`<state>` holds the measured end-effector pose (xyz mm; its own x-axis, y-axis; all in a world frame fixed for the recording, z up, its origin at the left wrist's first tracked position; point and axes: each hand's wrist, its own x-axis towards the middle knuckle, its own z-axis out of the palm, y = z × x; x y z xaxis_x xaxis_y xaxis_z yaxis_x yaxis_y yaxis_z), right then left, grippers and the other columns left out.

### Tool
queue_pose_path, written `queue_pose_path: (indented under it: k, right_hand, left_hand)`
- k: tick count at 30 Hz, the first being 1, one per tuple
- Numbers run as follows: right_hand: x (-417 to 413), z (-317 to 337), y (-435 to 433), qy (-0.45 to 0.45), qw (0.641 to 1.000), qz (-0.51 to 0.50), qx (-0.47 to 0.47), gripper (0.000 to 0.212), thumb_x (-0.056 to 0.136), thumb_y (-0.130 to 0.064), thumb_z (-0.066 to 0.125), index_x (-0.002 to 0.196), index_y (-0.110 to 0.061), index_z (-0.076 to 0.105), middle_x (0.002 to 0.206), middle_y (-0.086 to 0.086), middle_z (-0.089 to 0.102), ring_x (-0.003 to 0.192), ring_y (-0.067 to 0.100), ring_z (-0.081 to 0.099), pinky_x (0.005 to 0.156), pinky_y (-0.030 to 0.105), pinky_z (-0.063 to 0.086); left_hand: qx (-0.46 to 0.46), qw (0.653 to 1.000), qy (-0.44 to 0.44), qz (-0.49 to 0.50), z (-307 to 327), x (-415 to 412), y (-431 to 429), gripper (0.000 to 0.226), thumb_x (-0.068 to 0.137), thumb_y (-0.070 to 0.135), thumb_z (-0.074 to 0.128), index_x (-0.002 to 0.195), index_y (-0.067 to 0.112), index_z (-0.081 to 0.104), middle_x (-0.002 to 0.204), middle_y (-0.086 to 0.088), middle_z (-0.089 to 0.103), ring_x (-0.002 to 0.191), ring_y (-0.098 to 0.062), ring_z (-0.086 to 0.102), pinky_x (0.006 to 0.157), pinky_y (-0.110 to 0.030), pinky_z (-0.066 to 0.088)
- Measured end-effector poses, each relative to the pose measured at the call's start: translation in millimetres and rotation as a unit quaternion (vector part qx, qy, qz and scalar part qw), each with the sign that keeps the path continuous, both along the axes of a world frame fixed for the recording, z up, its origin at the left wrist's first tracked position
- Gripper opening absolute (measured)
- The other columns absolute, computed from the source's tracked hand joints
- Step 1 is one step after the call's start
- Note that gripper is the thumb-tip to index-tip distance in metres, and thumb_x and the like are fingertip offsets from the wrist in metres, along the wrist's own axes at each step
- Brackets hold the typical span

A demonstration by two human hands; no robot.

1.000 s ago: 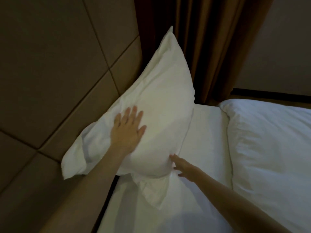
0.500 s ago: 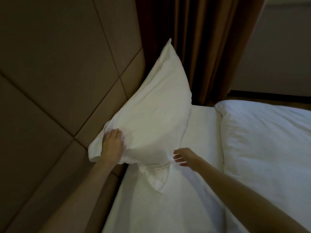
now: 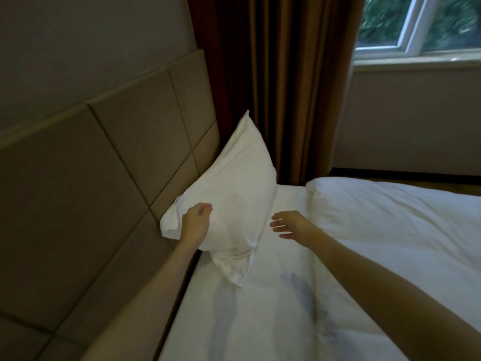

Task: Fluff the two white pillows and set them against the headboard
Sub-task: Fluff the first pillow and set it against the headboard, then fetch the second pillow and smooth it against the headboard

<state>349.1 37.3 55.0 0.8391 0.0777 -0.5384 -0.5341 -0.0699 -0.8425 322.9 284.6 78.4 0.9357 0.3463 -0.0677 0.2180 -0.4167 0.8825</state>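
White pillow (image 3: 234, 201) stood on end, tilted, its back leaning against the padded tan headboard (image 3: 109, 178) and its lower edge on the white bed sheet (image 3: 260, 308). Top corner pointed up in front of the brown curtain (image 3: 281, 87). A loose flap of pillowcase hung off the near bottom corner onto the sheet. Only one pillow was clearly identifiable; the second could not be told apart from the bedding. Left hand (image 3: 195, 224) was at the pillow's near left corner, fingers curled in and pressed into the fabric; looked like a grip on that corner, but the fingertips were partly hidden so it could not be confirmed. Right hand (image 3: 289, 224) was off the pillow, just beside its right edge, hovering over the sheet with the palm down and fingers spread, holding nothing. Both forearms were bare and reached in from the bottom of the frame. White duvet (image 3: 390, 230) lay bunched on the right half of the bed, apart from the pillow with a strip of bare sheet between. Window (image 3: 416, 24) sat at upper right, with green foliage outside, blurred.
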Motion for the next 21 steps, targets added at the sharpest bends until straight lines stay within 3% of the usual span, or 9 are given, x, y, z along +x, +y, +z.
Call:
queue_pose_path:
  k: [5,10,16,21]
  right_hand:
    - [-51,40,-34,-0.033,0.999,-0.012,0.010,0.014,0.090,-0.020,0.055,0.084,-0.012,0.064,0.095,0.010,0.066,0.082,0.022,0.061,0.072,0.031,0.047]
    - [-99,66,-67,-0.063,0.998,-0.009,0.022,0.018,0.093,-0.021,0.053,0.100,-0.009,0.064,0.112,0.014,0.065,0.096,0.026,0.062,0.081,0.034,0.049]
    - [-163,92,-107,-0.091,0.995,-0.019,0.045,0.030,0.095,-0.019,0.050,0.118,-0.003,0.060,0.122,0.017,0.063,0.110,0.031,0.060,0.099,0.040,0.046]
    - [-207,100,-136,-0.102,0.992,-0.025,0.074,0.035,0.097,-0.021,0.046,0.124,0.001,0.055,0.126,0.019,0.061,0.120,0.035,0.057,0.105,0.044,0.043]
  left_hand:
    - [-0.066,0.998,0.000,-0.013,33,-42,-32,0.031,0.091,0.021,0.047,0.110,0.010,0.068,0.120,-0.006,0.066,0.107,-0.020,0.057,0.092,-0.025,0.037]
    - [-0.134,0.991,-0.005,-0.022,54,-82,-64,0.018,0.091,0.020,0.048,0.096,0.018,0.065,0.108,-0.006,0.067,0.104,-0.023,0.062,0.098,-0.032,0.042]
    - [-0.205,0.979,-0.006,-0.021,73,-136,-104,0.021,0.093,0.017,0.047,0.103,0.009,0.063,0.096,-0.004,0.067,0.082,-0.013,0.063,0.069,-0.022,0.044]
    - [-0.246,0.969,0.003,-0.032,79,-183,-133,0.019,0.092,0.017,0.047,0.086,0.014,0.065,0.091,-0.003,0.068,0.084,-0.016,0.065,0.076,-0.026,0.046]
